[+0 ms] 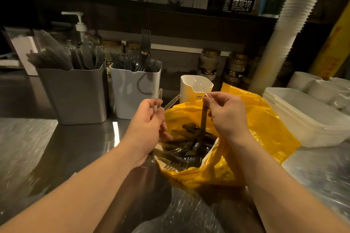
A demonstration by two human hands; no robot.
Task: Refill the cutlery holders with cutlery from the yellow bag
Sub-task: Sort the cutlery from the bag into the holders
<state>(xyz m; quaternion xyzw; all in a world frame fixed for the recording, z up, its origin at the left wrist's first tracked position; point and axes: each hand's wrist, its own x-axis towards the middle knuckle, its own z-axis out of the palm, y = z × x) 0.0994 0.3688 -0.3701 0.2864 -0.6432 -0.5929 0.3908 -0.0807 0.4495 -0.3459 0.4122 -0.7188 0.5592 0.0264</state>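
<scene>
The yellow bag point(251, 138) lies open on the steel counter, with several dark plastic forks and knives point(187, 145) inside. My left hand point(147, 119) hovers over the bag's left edge and pinches clear wrapped cutlery point(160, 96) that sticks up. My right hand point(227, 113) above the bag pinches a dark wrapped utensil point(204, 117) hanging down into it. Behind stand three holders: a grey one point(75, 96) full of knives, a white one point(132, 91) full of forks, and a small white one point(191, 89) whose inside I cannot see.
A pump bottle point(80, 26) stands behind the grey holder. Stacked white trays point(303, 117) and bowls point(322, 89) fill the right side. A tall stack of white cups point(289, 24) leans at the back right. Jars point(208, 64) line the back wall.
</scene>
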